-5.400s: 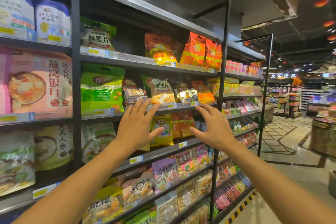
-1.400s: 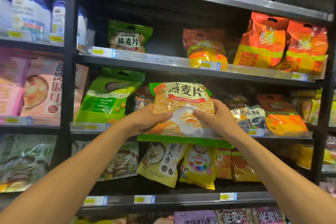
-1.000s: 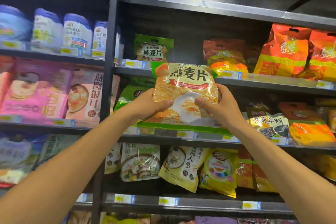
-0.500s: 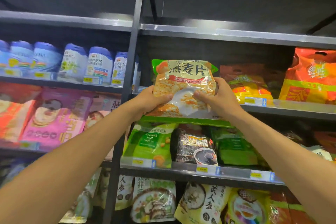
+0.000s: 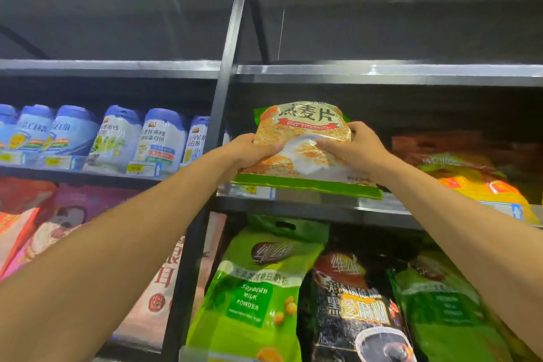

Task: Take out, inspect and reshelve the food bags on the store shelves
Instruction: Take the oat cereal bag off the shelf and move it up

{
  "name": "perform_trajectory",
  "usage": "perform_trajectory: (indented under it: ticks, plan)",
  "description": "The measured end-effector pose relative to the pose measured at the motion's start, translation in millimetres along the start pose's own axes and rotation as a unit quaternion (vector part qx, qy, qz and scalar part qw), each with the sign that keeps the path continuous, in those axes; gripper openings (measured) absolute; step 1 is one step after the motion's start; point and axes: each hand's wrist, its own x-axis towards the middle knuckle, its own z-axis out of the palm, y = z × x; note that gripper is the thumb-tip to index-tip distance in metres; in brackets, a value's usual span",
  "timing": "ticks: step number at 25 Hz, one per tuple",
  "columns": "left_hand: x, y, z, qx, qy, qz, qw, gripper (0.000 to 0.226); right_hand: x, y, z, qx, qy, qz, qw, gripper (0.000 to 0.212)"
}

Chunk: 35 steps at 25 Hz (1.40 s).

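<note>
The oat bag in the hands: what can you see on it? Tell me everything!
The oat flakes bag is shiny, crinkly plastic with green edges. Golden flakes and a white bowl are printed on it, with big dark Chinese characters on top. It stands upright, tipped back a little. The left hand and right hand grip its sides, thumbs on the front. Its bottom edge covers part of the shelf rail.

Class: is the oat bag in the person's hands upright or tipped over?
Upright: the oat bag has its title on top, green seam below; left hand and right hand grip it.
</note>
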Motion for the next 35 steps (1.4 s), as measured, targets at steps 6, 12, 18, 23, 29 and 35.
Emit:
perform_trajectory:
  ticks: [6,12,18,23,29,35]
  plan:
    - [69.7,-20.4,0.3,0.026,0.014,0.026,0.999,0.047,67.9,25.2,21.7,0.015,-0.033,0.027,0.999,0.054]
    - [124.8,-54.7,12.8,0.059,0.004,0.032,0.998,0.036,102.1,66.5,42.0,0.019,-0.066,0.028,0.997,0.039]
    - [152.8,-75.3,14.9,0.166,-0.031,-0.053,0.984,0.047,122.4,95.5,62.3,-0.073,-0.108,0.042,0.991,0.089]
    - [162.2,-83.6,13.9,0.237,-0.063,-0.109,0.963,0.060,120.8,103.0,74.4,-0.140,-0.177,0.069,0.972,0.062]
    - [171.8,-81.2,15.5,0.235,-0.057,-0.110,0.964,0.048,126.1,97.2,75.2,-0.197,-0.179,0.038,0.963,0.064]
    - [167.0,-82.1,14.4,0.260,-0.068,-0.118,0.956,0.050,123.6,96.5,79.4,-0.229,-0.183,0.032,0.956,0.068]
